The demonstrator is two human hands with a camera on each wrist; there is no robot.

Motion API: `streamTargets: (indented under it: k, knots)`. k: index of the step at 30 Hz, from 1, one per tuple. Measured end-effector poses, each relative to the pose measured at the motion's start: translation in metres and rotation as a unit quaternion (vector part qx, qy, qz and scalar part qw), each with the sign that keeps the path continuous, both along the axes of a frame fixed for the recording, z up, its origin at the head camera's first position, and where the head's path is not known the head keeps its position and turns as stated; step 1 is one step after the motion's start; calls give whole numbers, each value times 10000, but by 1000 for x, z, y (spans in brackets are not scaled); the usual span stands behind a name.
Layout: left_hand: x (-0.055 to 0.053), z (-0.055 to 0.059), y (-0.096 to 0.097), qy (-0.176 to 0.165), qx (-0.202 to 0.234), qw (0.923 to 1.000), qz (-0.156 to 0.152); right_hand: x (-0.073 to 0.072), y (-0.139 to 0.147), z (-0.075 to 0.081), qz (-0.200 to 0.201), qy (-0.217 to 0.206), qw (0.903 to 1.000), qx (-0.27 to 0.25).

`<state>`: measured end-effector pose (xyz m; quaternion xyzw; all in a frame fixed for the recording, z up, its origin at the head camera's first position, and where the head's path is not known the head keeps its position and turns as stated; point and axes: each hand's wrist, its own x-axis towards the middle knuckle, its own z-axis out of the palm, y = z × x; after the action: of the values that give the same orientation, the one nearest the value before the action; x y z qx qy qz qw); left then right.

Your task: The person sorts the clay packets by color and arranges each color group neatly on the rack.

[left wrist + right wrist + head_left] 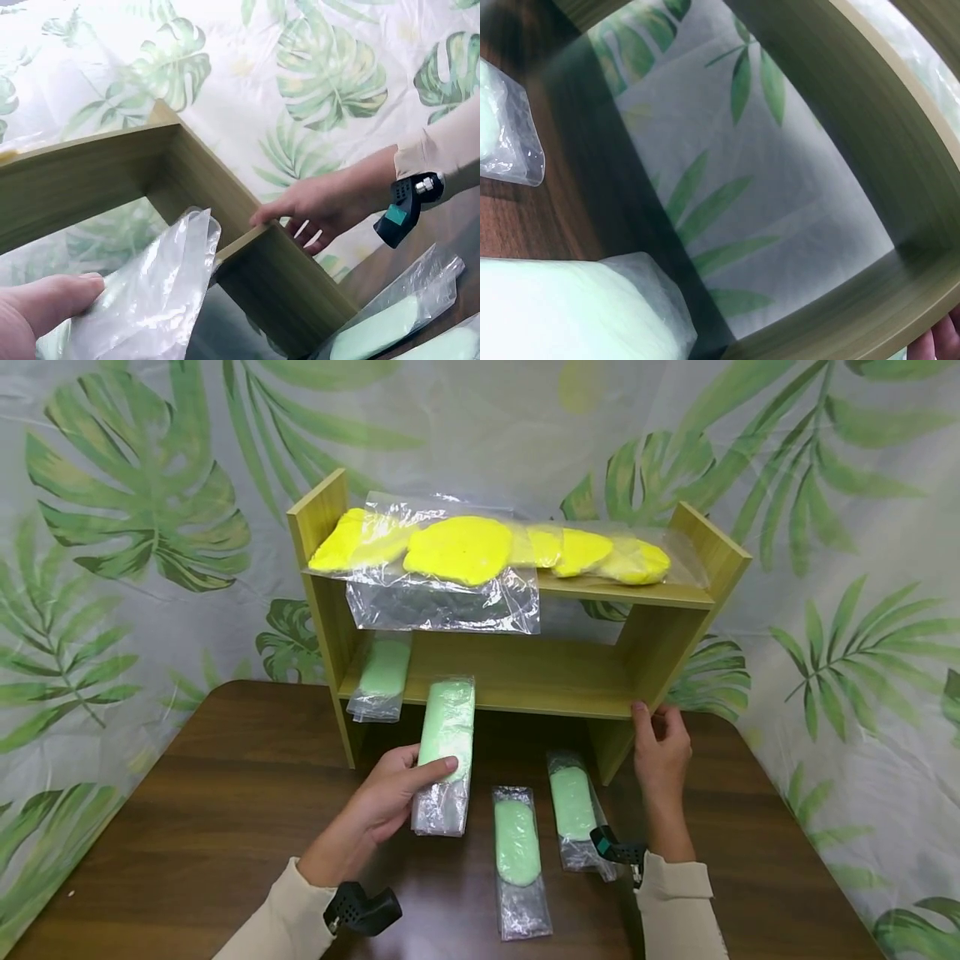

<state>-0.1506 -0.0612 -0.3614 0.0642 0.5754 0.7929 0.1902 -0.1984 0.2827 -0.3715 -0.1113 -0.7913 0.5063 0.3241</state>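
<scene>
My left hand (390,789) grips a clear plastic packet (450,718) with a pale green slab inside, thumb on top, in front of the wooden shelf unit's middle board (525,681). The same packet (161,292) shows crinkled plastic in the left wrist view. My right hand (662,747) holds the right side panel (660,643) of the shelf by its front edge, thumb on the near side. Another green packet (385,668) lies at the left of the middle board, its end hanging over the edge. On the table lie two more green packets (517,843) (573,806), below my right hand's side.
Yellow pieces in clear bags (461,550) lie along the top shelf, one bag hanging over its front. The shelf stands on a dark wooden table (225,827). Behind it hangs a leaf-patterned cloth (480,435). Each wrist wears a black camera (363,910).
</scene>
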Motion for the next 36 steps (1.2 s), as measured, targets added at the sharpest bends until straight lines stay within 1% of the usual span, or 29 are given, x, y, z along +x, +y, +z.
streamTargets:
  k: [4,5,7,8,10,13,16,19,22,26,31,36]
  knots:
    - [0,1,1,-47,-6,9986,523,0,0,-1,-10,-15,10000,-28]
    - [0,1,1,-63,9,9981,612,0,0,-1,-18,-5,10000,-24]
    - [0,4,1,-76,51,9975,705,0,-1,0,-41,9,10000,-5]
    - [0,5,0,-61,78,9975,694,-1,-1,0,-45,4,10000,2]
    - [1,8,-3,45,115,9984,548,-1,-1,1,-36,-3,10000,-6]
    - [3,11,-5,166,232,9995,127,-1,-2,2,-29,-39,10000,-58]
    - [7,15,-5,284,347,9986,-276,1,-2,3,-10,-74,9999,-102]
    - [10,17,-3,294,489,9973,-453,2,-2,2,15,-60,10000,-72]
    - [13,18,-1,260,558,9971,-456,3,-2,1,38,-57,10000,-47]
    - [14,18,-1,171,485,9982,-315,4,-1,-1,9,-129,9999,-40]
    - [11,17,-3,149,307,9994,-88,2,-2,-1,-8,-79,10000,-29]
    - [8,18,-4,33,167,9991,396,2,-1,0,-28,-17,10000,8]
